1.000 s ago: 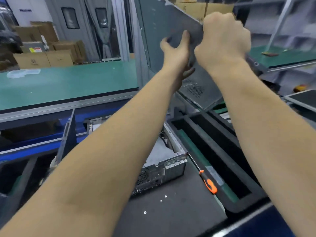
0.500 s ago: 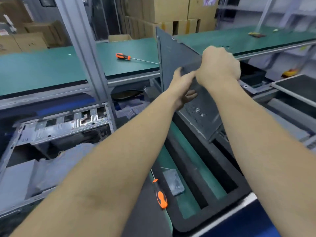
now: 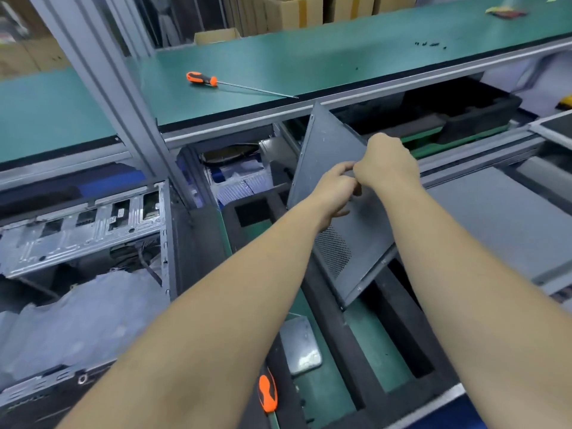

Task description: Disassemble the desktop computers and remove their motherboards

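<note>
Head view. Left hand (image 3: 335, 190): fingers curled round the near face of the side panel (image 3: 328, 156), thumb up along its edge. Right hand (image 3: 385, 162): closed over the panel's upper edge, knuckles toward the camera, touching the left hand.

Side panel: grey metal, perforated vent patch low down, held tilted in the air above the black foam tray (image 3: 337, 308), its lower corner over one of the tray's slots.

Computer case (image 3: 83, 230): at left, open, lying on its side, bare metal drive frame visible, grey plastic wrap bunched in front.

Screwdriver (image 3: 267, 394): orange handle, beside the tray's near left edge.

Second screwdriver (image 3: 202, 78): orange handle, long shaft, lying on the green bench (image 3: 340, 54) behind.

Metal plate (image 3: 301, 345): small, grey, resting on the tray's near left part.

Boxes (image 3: 297, 10): cardboard, stacked beyond the bench.
</note>
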{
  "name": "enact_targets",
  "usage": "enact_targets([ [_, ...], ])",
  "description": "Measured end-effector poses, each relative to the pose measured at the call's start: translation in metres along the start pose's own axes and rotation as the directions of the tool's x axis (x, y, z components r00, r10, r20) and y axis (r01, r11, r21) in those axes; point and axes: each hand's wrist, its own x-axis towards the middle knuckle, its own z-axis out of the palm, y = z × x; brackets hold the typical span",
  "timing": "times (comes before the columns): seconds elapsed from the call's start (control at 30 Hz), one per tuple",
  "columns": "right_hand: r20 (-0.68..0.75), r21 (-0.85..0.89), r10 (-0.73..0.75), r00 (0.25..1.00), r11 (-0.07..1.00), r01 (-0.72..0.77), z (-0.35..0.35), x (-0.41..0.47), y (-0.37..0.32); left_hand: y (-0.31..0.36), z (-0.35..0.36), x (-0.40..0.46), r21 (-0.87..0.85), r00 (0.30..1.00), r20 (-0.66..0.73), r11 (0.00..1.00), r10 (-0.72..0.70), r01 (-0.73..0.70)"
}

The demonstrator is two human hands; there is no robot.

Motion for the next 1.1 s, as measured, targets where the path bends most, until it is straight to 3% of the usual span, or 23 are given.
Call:
enact_targets([
  [0.13, 0.078, 0.025, 0.01, 0.997, 1.0, -0.012, 0.032, 0.024, 0.016, -0.015, 0.006, 0.02, 0.056, 1.0, 0.016, 0.998, 0.011, -0.012],
  [0.37, 0.016, -0.104, 0.075, 0.997, 0.992, -0.073, 0.045, 0.062, 0.058, -0.042, -0.004, 0.053, 0.212, 0.994, -0.066, 0.975, 0.082, -0.066],
  [0.63, 0.094, -0.209, 0.252, 0.963, 0.951, -0.228, 0.071, 0.058, 0.078, -0.058, -0.036, 0.049, 0.402, 0.981, -0.068, 0.905, 0.183, -0.141],
  [0.73, 0.128, -0.218, 0.192, 0.973, 0.963, -0.161, 0.082, 0.042, 0.057, -0.055, -0.055, 0.03, 0.466, 0.964, -0.085, 0.865, 0.251, -0.184],
  [0.9, 0.207, -0.091, -0.013, 0.978, 0.995, 0.032, 0.107, -0.007, -0.027, -0.051, -0.12, -0.028, 0.619, 0.907, -0.151, 0.753, 0.392, -0.222],
  [1.0, 0.256, 0.061, -0.125, 0.958, 0.992, 0.113, 0.122, -0.051, -0.089, -0.064, -0.181, -0.075, 0.755, 0.849, -0.203, 0.631, 0.487, -0.181],
  [1.1, 0.321, 0.2, -0.214, 0.923, 0.968, 0.155, 0.142, -0.099, -0.149, -0.093, -0.253, -0.132, 0.816, 0.808, -0.288, 0.573, 0.515, -0.074],
])
